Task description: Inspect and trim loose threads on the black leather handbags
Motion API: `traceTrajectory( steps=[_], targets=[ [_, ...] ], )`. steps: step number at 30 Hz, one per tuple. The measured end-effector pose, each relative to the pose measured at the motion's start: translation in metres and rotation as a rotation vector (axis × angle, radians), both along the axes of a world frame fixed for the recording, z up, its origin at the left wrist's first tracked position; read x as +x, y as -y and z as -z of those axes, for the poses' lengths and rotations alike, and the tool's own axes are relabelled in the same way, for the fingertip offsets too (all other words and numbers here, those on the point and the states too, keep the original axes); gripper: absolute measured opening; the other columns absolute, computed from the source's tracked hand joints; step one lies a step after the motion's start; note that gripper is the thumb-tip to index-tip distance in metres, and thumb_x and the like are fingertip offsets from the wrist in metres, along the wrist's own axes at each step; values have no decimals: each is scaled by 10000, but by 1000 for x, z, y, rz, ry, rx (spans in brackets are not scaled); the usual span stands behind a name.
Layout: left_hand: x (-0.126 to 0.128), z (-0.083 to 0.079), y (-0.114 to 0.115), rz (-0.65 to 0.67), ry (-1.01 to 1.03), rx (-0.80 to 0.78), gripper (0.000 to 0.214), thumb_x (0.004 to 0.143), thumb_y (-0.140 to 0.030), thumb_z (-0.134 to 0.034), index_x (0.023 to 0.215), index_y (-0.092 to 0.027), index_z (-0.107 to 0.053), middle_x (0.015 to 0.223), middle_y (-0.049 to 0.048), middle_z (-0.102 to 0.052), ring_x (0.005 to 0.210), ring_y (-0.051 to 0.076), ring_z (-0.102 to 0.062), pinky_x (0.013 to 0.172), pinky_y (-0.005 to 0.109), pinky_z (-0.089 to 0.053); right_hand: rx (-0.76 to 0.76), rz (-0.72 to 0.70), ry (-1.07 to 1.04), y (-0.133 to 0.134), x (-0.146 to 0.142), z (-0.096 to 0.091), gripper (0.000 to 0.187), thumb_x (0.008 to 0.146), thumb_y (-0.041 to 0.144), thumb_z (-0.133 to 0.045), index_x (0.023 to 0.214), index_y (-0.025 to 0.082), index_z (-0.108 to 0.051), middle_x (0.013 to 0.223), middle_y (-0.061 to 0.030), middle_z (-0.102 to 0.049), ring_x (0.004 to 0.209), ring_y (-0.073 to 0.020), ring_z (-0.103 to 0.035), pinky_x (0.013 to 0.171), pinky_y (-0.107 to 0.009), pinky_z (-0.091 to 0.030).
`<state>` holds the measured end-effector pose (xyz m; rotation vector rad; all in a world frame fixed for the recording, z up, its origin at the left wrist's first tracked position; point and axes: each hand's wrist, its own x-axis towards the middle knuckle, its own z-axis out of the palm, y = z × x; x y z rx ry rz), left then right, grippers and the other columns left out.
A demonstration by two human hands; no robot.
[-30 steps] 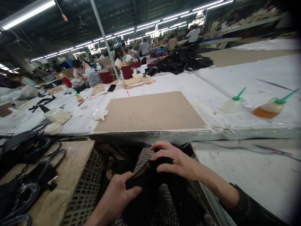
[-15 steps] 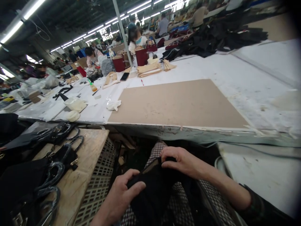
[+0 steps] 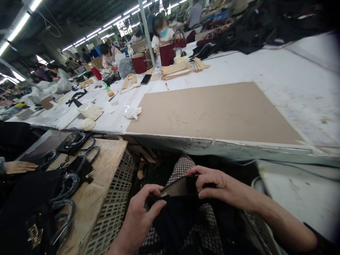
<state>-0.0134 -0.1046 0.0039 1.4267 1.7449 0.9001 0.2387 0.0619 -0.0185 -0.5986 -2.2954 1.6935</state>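
A black bag (image 3: 176,216) lies across my lap, its mouth spread so that a beige lining shows inside. My left hand (image 3: 143,212) pinches the left end of its rim between thumb and fingers. On the other side, my right hand (image 3: 215,184) grips the rim with curled fingers; some fingertips are hidden in the opening. Checkered trousers (image 3: 183,166) show beneath the black fabric. The bag's lower part is dark and hard to make out.
Several black handbags (image 3: 34,198) with wrapped handles cover a board (image 3: 106,163) on a plastic crate (image 3: 114,187) at left. Another person's hand (image 3: 21,166) reaches over them. Ahead, a brown sheet (image 3: 212,113) lies on the white worktable (image 3: 292,78). A phone (image 3: 146,79) is farther back.
The bag's mouth has been pulled wider, showing more lining. My right hand has shifted right along the rim. Another person's hand has come farther into view at left.
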Motion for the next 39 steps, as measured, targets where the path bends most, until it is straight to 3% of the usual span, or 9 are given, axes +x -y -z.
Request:
traceTrajectory(
  steps=[7,17,30,36,39],
  targets=[
    [1,4,-6,168,-169,181,158,936,-150,-567,1032,-249,-645,1250,39,-621,1149,176,-598,997,292,-464,-30,10,-27,2,4,-2,187,896,359,-669,791,206,-682,1297,-23,-549,1190,-239,-525,1021,-339,-376],
    [14,-7,-13,151,-233,145,95,899,-161,-608,974,-215,-630,1231,79,-642,1149,214,-610,991,328,-490,-31,74,-51,7,11,2,202,891,379,-655,784,211,-689,1290,-46,-570,1191,-276,-531,1036,-393,-386],
    [14,-4,-13,182,-377,154,133,920,-159,-570,1025,-216,-629,1330,97,-585,1193,222,-591,1010,344,-497,4,65,-67,10,14,0,198,912,369,-642,795,214,-682,1313,-37,-552,1223,-259,-512,1051,-370,-373],
    [17,-1,-11,225,-452,239,159,937,-137,-520,1000,-201,-651,1311,124,-598,1024,197,-667,911,317,-553,61,84,-61,11,13,1,237,927,392,-610,786,213,-674,1289,-46,-569,1184,-262,-538,1025,-371,-399],
    [19,0,-10,197,-438,244,172,926,-118,-512,970,-201,-655,1293,114,-609,1071,212,-651,937,328,-537,97,123,-54,13,11,3,234,932,383,-601,778,217,-659,1252,-34,-597,1134,-246,-564,992,-351,-418]
  ],
)
